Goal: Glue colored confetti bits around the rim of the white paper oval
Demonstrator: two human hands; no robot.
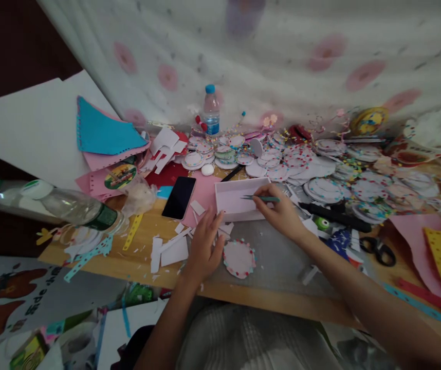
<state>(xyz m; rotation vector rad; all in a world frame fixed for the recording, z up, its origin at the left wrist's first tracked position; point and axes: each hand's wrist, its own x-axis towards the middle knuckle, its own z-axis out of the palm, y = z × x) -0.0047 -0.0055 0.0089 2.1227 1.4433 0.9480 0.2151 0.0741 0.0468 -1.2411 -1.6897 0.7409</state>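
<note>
My right hand (276,208) is closed around a pair of dark tweezers (269,199). Their thin tips point left, inside a shallow white open box (239,214). My left hand (204,246) rests at the box's near left corner with its thumb and fingers apart, and I see nothing in it. Whether its fingertips touch the box, I cannot tell. Just right of the left thumb lies a round pale pink paper disc (239,258), edged with red and light blue beads. White paper scraps (174,252) lie left of this hand.
A black phone (179,198) lies left of the box. Behind it spread many decorated paper discs (270,156) and a small water bottle (212,110). On the right are a black marker (336,217) and scissors (378,251). A large bottle (77,208) lies at the left.
</note>
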